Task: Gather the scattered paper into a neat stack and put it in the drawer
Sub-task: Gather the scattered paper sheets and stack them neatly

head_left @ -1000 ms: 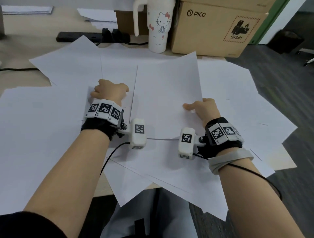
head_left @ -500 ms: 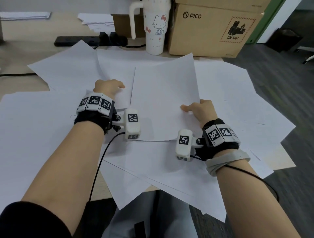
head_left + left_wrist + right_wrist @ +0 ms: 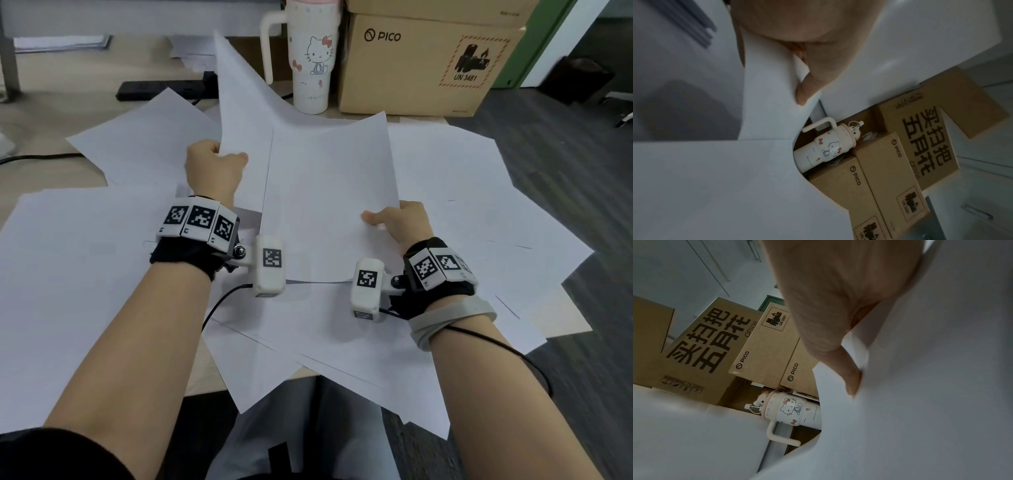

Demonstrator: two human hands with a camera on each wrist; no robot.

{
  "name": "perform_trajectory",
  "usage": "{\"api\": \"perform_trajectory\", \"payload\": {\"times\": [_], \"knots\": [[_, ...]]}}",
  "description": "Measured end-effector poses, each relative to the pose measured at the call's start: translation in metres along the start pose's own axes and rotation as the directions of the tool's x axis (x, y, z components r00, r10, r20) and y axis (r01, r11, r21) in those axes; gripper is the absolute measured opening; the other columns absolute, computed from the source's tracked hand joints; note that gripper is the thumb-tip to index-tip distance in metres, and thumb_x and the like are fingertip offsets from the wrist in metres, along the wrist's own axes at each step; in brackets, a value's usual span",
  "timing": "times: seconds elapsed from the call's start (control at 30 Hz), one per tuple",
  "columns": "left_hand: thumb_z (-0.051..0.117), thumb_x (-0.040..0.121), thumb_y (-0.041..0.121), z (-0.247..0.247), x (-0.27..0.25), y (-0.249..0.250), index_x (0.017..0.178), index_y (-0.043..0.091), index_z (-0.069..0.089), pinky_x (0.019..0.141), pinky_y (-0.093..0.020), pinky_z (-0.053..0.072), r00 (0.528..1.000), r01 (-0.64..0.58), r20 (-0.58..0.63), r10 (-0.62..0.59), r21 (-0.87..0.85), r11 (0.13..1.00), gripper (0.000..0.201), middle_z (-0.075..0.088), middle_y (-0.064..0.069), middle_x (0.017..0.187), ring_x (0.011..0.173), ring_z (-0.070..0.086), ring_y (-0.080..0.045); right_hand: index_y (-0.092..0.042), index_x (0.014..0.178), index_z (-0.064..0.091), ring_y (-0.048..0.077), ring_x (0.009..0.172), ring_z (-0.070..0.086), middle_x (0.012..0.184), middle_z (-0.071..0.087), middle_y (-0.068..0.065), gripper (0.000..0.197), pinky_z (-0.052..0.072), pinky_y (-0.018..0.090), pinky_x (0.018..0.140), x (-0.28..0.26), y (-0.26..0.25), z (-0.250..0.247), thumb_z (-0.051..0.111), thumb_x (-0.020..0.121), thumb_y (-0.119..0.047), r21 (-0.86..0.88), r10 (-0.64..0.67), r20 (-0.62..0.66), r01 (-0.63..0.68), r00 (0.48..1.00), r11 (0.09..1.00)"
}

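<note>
While the left hand point(image 3: 212, 168) pinches a raised sheet point(image 3: 239, 102) pointing away, the right hand point(image 3: 404, 222) pinches another sheet point(image 3: 329, 198).

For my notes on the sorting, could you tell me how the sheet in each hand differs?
The white paper sheet in the left hand curls upward off the desk; the white sheet under the right hand lies flat. The raised sheet is beside the flat one. Both are blank.

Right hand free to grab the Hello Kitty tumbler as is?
Probably not: the right hand pinches the centre sheet. The tumbler stands unobstructed at the back.
</note>
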State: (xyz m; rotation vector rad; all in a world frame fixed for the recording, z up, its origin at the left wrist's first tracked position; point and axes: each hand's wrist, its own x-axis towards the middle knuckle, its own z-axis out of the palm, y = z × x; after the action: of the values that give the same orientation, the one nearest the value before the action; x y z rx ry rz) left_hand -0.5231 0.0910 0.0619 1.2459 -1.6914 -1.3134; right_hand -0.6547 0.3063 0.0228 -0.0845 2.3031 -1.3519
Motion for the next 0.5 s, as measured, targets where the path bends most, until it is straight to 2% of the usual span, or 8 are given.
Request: {"api": "perform_trajectory", "payload": {"times": [0.03, 0.1, 0.17, 0.23, 0.3, 0.4, 0.47, 0.5], "knots": [[0.071, 0.071, 0.013, -0.003, -0.001, 0.002, 0.077, 0.010, 0.062, 0.074, -0.035, 0.054, 0.998, -0.039, -0.051, 0.040, 0.019, 0.999, 0.011, 0.068, -0.010, 0.090, 0.077, 0.061, -0.022, -0.008, 0.082, 0.065, 0.029, 0.093, 0.066, 0.097, 0.069, 0.010, 0.015, 0.053, 0.037, 0.087, -0.001, 0.000, -0.001, 0.076, 0.074, -0.014, -0.001, -0.002, 0.001, 0.002, 1.000, 1.000], [0.070, 0.074, 0.014, -0.011, -0.003, 0.011, 0.092, 0.006, 0.065, 0.078, -0.037, 0.056, 0.984, -0.097, -0.148, 0.101, 0.037, 0.995, 0.020, 0.070, -0.008, 0.098, 0.084, 0.065, -0.022, -0.012, 0.073, 0.061, 0.030, 0.096, 0.066, 0.096, 0.069, 0.009, 0.015, 0.053, 0.037, 0.089, -0.002, -0.001, -0.001, 0.076, 0.075, -0.014, -0.006, -0.012, 0.006, 0.012, 1.000, 1.000], [0.067, 0.072, 0.017, -0.020, -0.009, 0.023, 0.089, 0.011, 0.065, 0.081, -0.041, 0.056, 0.970, -0.174, -0.173, 0.171, 0.001, 0.985, 0.018, 0.070, -0.004, 0.095, 0.088, 0.068, -0.022, -0.013, 0.071, 0.059, 0.030, 0.097, 0.065, 0.096, 0.068, 0.009, 0.018, 0.052, 0.036, 0.088, -0.004, -0.002, -0.002, 0.075, 0.075, -0.014, -0.009, -0.018, 0.014, 0.018, 1.000, 1.000], [0.066, 0.071, 0.020, -0.028, -0.019, 0.036, 0.078, 0.023, 0.060, 0.082, -0.041, 0.056, 0.963, -0.243, -0.137, 0.231, -0.078, 0.967, 0.010, 0.069, 0.003, 0.089, 0.087, 0.068, -0.018, -0.008, 0.079, 0.062, 0.030, 0.098, 0.065, 0.100, 0.069, 0.012, 0.016, 0.052, 0.036, 0.088, -0.005, -0.003, -0.003, 0.076, 0.075, -0.015, -0.012, -0.016, 0.020, 0.016, 1.000, 1.000], [0.066, 0.074, 0.018, -0.033, -0.030, 0.052, 0.078, 0.029, 0.057, 0.083, -0.038, 0.056, 0.945, -0.323, -0.105, 0.309, -0.163, 0.932, 0.015, 0.068, 0.006, 0.089, 0.087, 0.067, -0.014, -0.006, 0.086, 0.063, 0.031, 0.098, 0.066, 0.103, 0.070, 0.014, 0.019, 0.052, 0.037, 0.087, -0.008, -0.003, -0.004, 0.076, 0.074, -0.015, -0.011, -0.009, 0.023, 0.009, 1.000, 1.000], [0.066, 0.083, 0.010, -0.038, -0.044, 0.068, 0.092, 0.021, 0.059, 0.081, -0.031, 0.057, 0.907, -0.405, -0.032, 0.420, -0.342, 0.848, 0.016, 0.068, 0.000, 0.098, 0.092, 0.067, -0.014, -0.007, 0.081, 0.063, 0.031, 0.095, 0.066, 0.102, 0.070, 0.014, 0.016, 0.052, 0.037, 0.085, -0.010, -0.002, -0.005, 0.076, 0.074, -0.014, -0.008, -0.016, 0.042, 0.016, 0.999, 1.000], [0.064, 0.086, 0.006, -0.038, -0.051, 0.072, 0.101, 0.015, 0.057, 0.080, -0.027, 0.055, 0.894, -0.399, 0.013, 0.447, -0.429, 0.810, 0.019, 0.067, -0.003, 0.102, 0.094, 0.066, -0.013, -0.009, 0.074, 0.061, 0.030, 0.092, 0.065, 0.097, 0.069, 0.012, 0.017, 0.051, 0.036, 0.082, -0.010, -0.001, -0.005, 0.077, 0.074, -0.014, -0.016, -0.022, 0.052, 0.022, 0.998, 1.000], [0.064, 0.086, 0.005, -0.037, -0.052, 0.072, 0.104, 0.012, 0.056, 0.080, -0.025, 0.054, 0.898, -0.382, 0.026, 0.440, -0.452, 0.806, 0.021, 0.067, -0.005, 0.104, 0.095, 0.066, -0.013, -0.008, 0.076, 0.062, 0.030, 0.092, 0.066, 0.097, 0.070, 0.012, 0.016, 0.051, 0.036, 0.083, -0.011, -0.001, -0.005, 0.077, 0.074, -0.013, -0.015, -0.023, 0.056, 0.024, 0.998, 1.000]]}}
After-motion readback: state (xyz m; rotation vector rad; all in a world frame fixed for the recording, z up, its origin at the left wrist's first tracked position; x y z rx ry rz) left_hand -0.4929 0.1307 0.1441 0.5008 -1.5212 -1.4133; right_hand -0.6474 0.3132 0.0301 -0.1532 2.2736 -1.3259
